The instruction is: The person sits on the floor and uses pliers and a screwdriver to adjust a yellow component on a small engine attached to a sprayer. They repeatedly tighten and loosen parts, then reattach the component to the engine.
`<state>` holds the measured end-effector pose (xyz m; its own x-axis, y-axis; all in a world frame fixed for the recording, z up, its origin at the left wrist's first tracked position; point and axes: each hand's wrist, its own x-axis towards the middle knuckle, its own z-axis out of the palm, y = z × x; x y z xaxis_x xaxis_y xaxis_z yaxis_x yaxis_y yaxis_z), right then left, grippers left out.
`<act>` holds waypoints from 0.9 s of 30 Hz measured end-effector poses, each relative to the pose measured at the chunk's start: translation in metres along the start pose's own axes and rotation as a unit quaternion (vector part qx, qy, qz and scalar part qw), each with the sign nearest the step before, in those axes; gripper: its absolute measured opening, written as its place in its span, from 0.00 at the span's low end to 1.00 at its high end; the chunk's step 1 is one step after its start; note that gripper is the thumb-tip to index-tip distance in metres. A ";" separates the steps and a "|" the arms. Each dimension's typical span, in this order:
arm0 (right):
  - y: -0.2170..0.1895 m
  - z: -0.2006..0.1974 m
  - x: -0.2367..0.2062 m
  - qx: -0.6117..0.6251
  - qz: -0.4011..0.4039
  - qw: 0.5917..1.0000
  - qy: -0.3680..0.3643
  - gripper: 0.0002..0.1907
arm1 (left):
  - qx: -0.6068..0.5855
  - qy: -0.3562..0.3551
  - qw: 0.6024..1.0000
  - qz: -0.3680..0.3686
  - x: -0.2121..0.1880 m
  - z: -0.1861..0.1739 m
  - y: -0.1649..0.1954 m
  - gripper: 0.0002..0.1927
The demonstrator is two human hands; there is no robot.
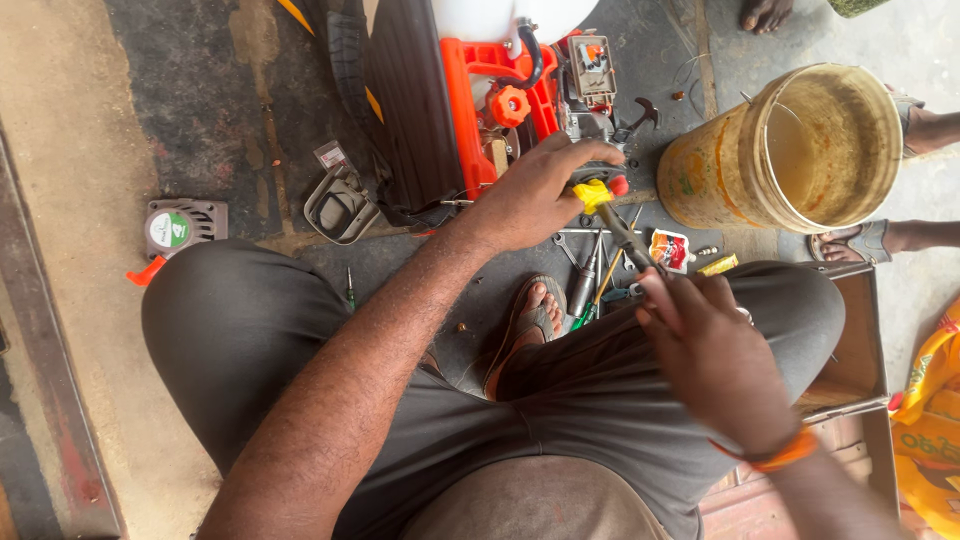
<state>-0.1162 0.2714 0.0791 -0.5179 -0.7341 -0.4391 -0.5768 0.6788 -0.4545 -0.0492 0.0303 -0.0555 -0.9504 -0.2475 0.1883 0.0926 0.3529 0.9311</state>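
Head view, hidden: my left hand [535,195] covers the engine part it grips beside the orange machine [500,80].
Right hand [705,345]: blurred, fingers curled round the screwdriver [620,225].
Count: one bucket [790,150], one sandal [530,325], several loose tools [590,280], number unclear.

Roadside repair workshop: hand tools [590,275] strewn on oily concrete beside dismantled engine [590,85].

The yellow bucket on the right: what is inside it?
The bucket shows only bare inner walls with brownish stains; no object is visible inside. Its bottom is mostly hidden by the near wall, so what lies there cannot be seen.
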 end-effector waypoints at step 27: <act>-0.002 -0.014 0.009 0.104 0.121 0.984 -0.075 0.26 | -0.002 -0.010 1.000 -0.020 0.002 0.002 -0.003 0.30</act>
<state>-0.1286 0.2631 0.0866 -0.5157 -0.5503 -0.6567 -0.2983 0.8338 -0.4646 -0.0522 0.0302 -0.0579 -0.9588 -0.2440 0.1455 0.0560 0.3398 0.9388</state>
